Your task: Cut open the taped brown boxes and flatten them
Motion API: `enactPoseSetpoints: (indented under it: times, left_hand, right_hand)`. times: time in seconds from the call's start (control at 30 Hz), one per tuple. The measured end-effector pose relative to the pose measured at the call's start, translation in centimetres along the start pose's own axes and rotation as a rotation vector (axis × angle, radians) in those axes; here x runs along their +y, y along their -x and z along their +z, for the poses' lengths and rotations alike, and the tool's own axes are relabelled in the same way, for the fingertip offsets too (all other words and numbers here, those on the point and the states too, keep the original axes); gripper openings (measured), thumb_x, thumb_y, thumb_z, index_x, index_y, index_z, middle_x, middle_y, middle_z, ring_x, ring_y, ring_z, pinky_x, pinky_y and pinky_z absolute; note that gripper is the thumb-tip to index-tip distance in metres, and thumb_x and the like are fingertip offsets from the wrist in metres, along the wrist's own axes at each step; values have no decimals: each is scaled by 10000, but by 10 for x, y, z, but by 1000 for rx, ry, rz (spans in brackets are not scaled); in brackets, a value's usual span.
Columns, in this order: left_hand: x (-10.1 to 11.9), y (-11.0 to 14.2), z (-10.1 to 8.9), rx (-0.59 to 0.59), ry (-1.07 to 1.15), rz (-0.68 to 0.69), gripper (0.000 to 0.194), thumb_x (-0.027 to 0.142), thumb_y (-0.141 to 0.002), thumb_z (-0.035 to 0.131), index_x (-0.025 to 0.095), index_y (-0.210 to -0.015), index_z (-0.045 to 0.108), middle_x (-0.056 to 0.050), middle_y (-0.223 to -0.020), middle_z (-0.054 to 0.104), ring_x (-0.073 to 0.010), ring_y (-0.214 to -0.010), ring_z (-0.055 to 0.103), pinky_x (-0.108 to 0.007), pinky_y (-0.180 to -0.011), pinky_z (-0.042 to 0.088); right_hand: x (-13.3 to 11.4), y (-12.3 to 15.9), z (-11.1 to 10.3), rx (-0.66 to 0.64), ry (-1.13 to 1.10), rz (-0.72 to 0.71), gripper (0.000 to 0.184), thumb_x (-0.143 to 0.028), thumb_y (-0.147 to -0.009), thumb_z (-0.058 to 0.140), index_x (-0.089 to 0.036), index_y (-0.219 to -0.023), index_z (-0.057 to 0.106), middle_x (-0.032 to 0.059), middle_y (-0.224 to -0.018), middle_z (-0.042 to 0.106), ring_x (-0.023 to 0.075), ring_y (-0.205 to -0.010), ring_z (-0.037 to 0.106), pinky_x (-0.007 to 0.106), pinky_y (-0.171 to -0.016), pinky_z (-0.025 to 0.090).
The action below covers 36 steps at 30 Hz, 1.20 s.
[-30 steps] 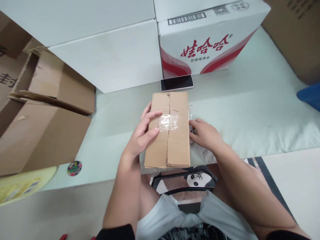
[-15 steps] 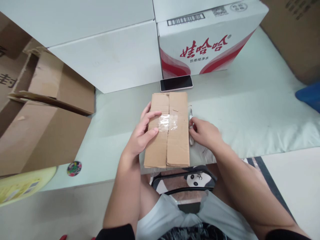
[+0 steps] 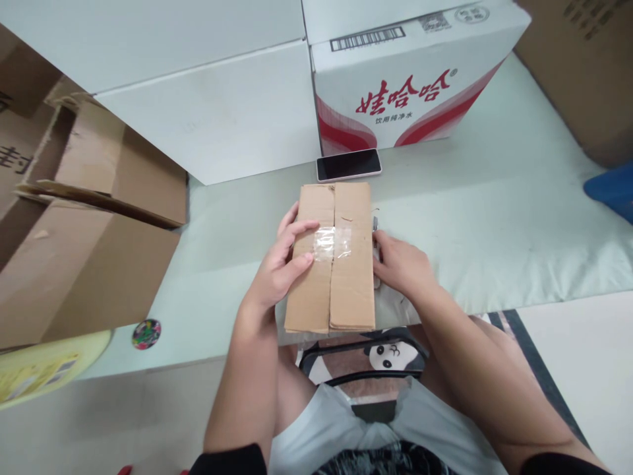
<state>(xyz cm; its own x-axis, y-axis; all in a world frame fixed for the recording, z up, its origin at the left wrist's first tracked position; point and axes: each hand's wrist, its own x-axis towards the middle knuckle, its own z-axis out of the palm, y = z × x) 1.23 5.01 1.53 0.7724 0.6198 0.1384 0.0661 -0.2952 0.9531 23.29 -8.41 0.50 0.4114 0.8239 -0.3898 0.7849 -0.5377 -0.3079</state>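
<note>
A small brown cardboard box (image 3: pixel 352 290) lies in front of me, its two top flaps meeting along a middle seam with a strip of clear tape (image 3: pixel 332 243) across it. My left hand (image 3: pixel 284 260) grips the box's left side, thumb and forefinger resting on top near the tape. At the right side, my right hand (image 3: pixel 403 264) is closed in a pinch around a slim utility knife (image 3: pixel 376 223) with a pale handle. The fingertips and much of the knife are hidden by the box edge.
Behind the box, a black-screened phone (image 3: pixel 349 165) lies against a white carton with red lettering (image 3: pixel 405 99). Large white boxes (image 3: pixel 212 112) stand beside it. Open brown cartons (image 3: pixel 99 257) fill the left side. A round colourful sticker (image 3: pixel 146 334) is near the cloth-covered table's (image 3: pixel 519 251) front edge.
My right hand pulled slightly away to the right, showing more of the knife, then came back in against the box's right side. My left hand and the box stay put.
</note>
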Motion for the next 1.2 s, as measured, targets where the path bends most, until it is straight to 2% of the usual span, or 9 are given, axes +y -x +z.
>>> enactPoseSetpoints:
  times: [0.27, 0.53, 0.63, 0.7, 0.87, 0.97, 1.07, 1.13, 1.2]
  left_hand:
    - [-3, 0, -2, -9, -26, 33, 522, 617, -948, 678, 346, -1392, 641, -89, -1773, 322, -412, -1691, 177, -651, -1307, 370]
    - [-4, 0, -3, -10, -40, 57, 517, 601, -959, 679, 347, -1407, 640, -103, -1778, 320, -412, -1687, 192, -648, -1297, 392]
    - [-4, 0, -2, -13, -77, 73, 525, 613, -972, 653, 340, -1421, 630, -112, -1780, 317, -418, -1683, 201, -661, -1288, 399]
    - [-4, -1, 1, -2, -107, 104, 528, 621, -978, 640, 328, -1417, 631, -114, -1795, 287, -429, -1681, 197, -678, -1281, 398]
    - [-2, -4, 12, 74, -163, 227, 471, 603, -1016, 577, 309, -1377, 648, -99, -1826, 205, -421, -1681, 206, -704, -1307, 325]
    - [1, -5, 17, 107, -211, 333, 432, 587, -1035, 532, 289, -1311, 678, -106, -1726, 439, -397, -1662, 287, -710, -1333, 261]
    - [5, -6, 20, 130, -240, 428, 413, 571, -1045, 483, 275, -1241, 693, -90, -1472, 685, -361, -1591, 435, -677, -1340, 288]
    - [7, -8, 21, 146, -273, 465, 428, 578, -1048, 446, 272, -1207, 700, -81, -1355, 733, -344, -1496, 546, -654, -1331, 326]
    - [9, -9, 22, 160, -318, 482, 461, 594, -1052, 403, 271, -1183, 705, -78, -1302, 741, -333, -1402, 615, -644, -1314, 362]
  right_hand:
    - [-3, -2, -1, -18, -38, 1, 338, -355, -996, 422, -241, -1194, 671, 97, -1097, 800, 278, -926, 696, 334, -620, 282]
    - [-6, -5, 3, -17, -45, -20, 400, -338, -948, 482, -231, -1276, 685, 129, -1138, 798, 288, -890, 680, 340, -625, 263]
    - [0, -5, 2, 121, -250, -21, 434, -298, -892, 496, -225, -1247, 734, 78, -882, 760, 241, -772, 626, 331, -651, 323]
    - [4, -4, 1, 203, -458, -52, 443, -278, -830, 503, -227, -1174, 778, 17, -700, 656, 201, -686, 573, 323, -668, 363]
    - [7, -2, -1, 292, -893, -89, 384, -282, -724, 514, -223, -983, 792, -46, -570, 533, 147, -566, 485, 306, -607, 390]
    - [8, 0, -3, 376, -1137, -84, 275, -290, -705, 546, -241, -879, 752, -58, -525, 515, 128, -479, 433, 290, -508, 338]
    - [12, 5, -10, 530, -1466, -234, 171, -335, -736, 548, -242, -780, 686, -27, -521, 582, 144, -453, 517, 306, -472, 394]
    - [15, 10, -16, 652, -1568, -335, 111, -333, -766, 621, -250, -816, 673, -38, -548, 622, 142, -470, 588, 301, -497, 471]
    - [16, 16, -21, 744, -1552, -362, 149, -296, -762, 737, -265, -888, 663, -66, -609, 658, 122, -508, 637, 272, -546, 532]
